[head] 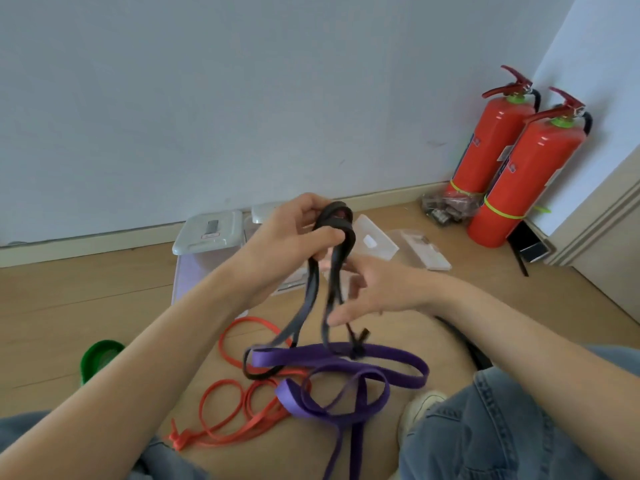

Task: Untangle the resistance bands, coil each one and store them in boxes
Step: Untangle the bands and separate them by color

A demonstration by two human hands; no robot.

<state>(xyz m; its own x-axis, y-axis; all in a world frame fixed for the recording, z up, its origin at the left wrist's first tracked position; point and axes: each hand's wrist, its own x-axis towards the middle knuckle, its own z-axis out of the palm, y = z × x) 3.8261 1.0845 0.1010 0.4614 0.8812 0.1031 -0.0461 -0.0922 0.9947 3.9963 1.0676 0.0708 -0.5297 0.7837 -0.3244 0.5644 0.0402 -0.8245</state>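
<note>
left hand (pixel 298 233): curled tight round top of black band (pixel 332 258)
right hand (pixel 374 289): fingers loose, apart, beside hanging black strands
purple band (pixel 346 375): on floor below

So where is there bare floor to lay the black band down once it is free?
Bare wood lies left of the orange band, toward the green lid. Crowded: between the knees, under the purple band, and by the boxes.
</note>
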